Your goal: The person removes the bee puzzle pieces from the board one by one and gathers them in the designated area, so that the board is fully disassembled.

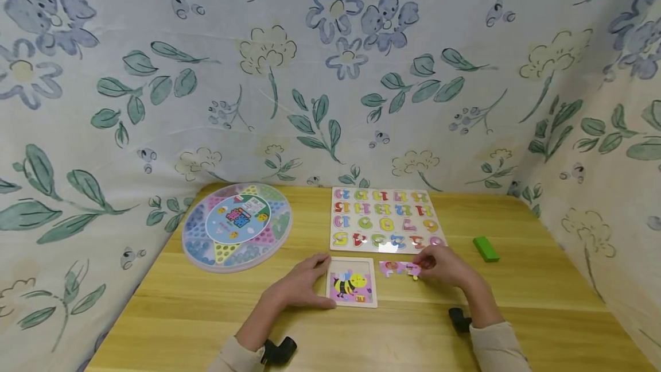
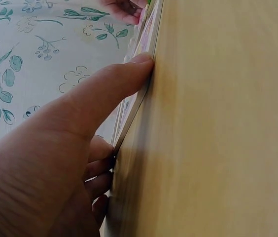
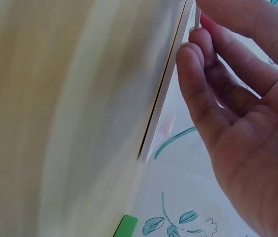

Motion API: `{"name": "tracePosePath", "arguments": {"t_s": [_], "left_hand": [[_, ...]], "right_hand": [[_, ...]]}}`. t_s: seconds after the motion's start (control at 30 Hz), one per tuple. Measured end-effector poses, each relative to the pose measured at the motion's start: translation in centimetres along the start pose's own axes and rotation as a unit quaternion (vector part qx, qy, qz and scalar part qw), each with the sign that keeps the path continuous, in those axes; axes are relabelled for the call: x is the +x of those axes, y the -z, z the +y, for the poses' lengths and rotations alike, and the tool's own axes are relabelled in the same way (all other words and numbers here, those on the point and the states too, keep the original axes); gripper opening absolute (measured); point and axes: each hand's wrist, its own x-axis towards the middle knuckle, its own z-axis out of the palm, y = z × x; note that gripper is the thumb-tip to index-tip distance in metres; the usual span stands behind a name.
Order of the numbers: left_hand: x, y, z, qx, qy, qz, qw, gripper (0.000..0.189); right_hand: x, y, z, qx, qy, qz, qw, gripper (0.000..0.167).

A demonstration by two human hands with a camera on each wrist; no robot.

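A square wooden jigsaw tray (image 1: pixel 375 286) lies on the table with a bee picture (image 1: pixel 351 286) filling its lower part. Bare wood shows along the top inside its rim. My left hand (image 1: pixel 302 285) grips the tray's left side, thumb at the near corner and fingers at the far one; the left wrist view shows the thumb (image 2: pixel 124 79) against the edge. To the right of the tray, my right hand (image 1: pixel 445 266) pinches the right end of a pink jigsaw strip (image 1: pixel 395 267) with knobbed lower edges. In the right wrist view only the strip's thin edge (image 3: pixel 197 17) shows between the fingertips.
Behind the tray lies a number puzzle board (image 1: pixel 386 220) with coloured numerals, upside down from here. A round Chinese checkers set (image 1: pixel 232 225) is at the back left. A green block (image 1: pixel 486 249) sits on the right of the wooden table (image 1: pixel 206 320). Floral cloth (image 1: pixel 330 102) hangs behind.
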Motion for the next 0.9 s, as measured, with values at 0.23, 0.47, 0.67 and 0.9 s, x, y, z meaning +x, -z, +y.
{"name": "tracePosePath", "arguments": {"t_s": [0.23,0.47,0.67,0.9], "left_hand": [[0.12,-0.15,-0.02,0.004,0.001,-0.001,1.0000,0.108],[0.07,-0.18,0.08,0.001,-0.001,-0.001,1.0000,0.107],[0.15,-0.20,0.03,-0.002,-0.001,-0.002,1.0000,0.108],[0.27,-0.18,-0.08,0.007,0.001,-0.001,1.0000,0.108]], "right_hand": [[0.06,0.36,0.98,0.000,-0.015,0.000,0.9999,0.021],[-0.15,0.52,0.90,0.004,-0.028,-0.004,0.9996,0.019],[-0.24,0.46,0.79,0.001,-0.018,-0.010,0.9998,0.019],[0.01,0.44,0.71,-0.004,-0.015,-0.005,0.9999,0.019]]}}
